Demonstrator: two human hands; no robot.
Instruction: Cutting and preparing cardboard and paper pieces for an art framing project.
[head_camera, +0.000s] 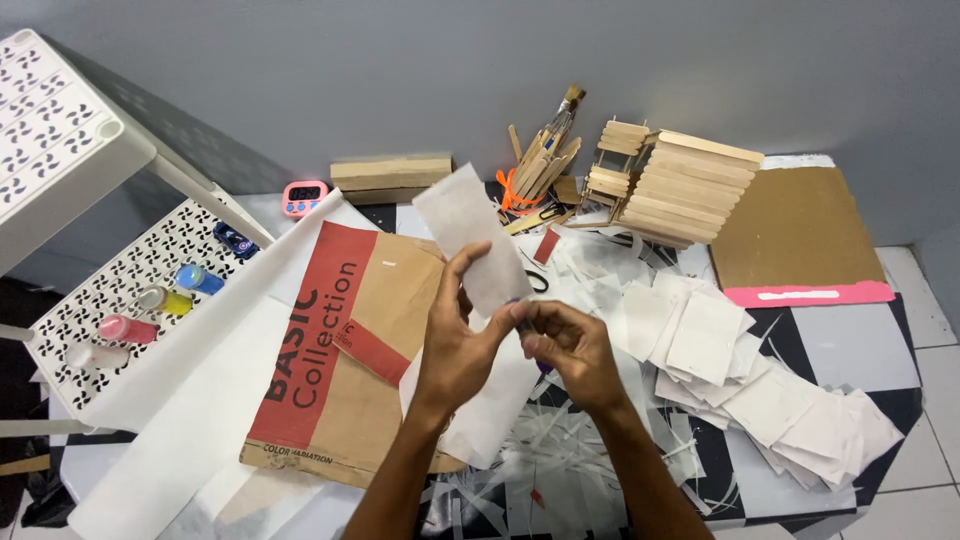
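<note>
White and thin, the paper strip (470, 238) stands up between your hands above the surface (860, 350), its lower end caught where the fingers meet and its upper end leaning back toward the wall. Your left hand (455, 345) is nearly closed, thumb and fingertips pinching the strip's lower left edge; your right hand (570, 345) is curled tight at the bottom edge, and a dark purple tip shows under it, though you cannot tell what that is. Judged from how it flops and shows light through it, the strip is very light, soft and easily creased or torn, so hold it near the edges with a gentle pinch and keep both hands close together. Beneath lie a brown and red paper bag (345, 355), a heap of cut white squares (740, 370) and narrow offcuts (560, 450), and behind stands a craft-stick model (680, 190).
</note>
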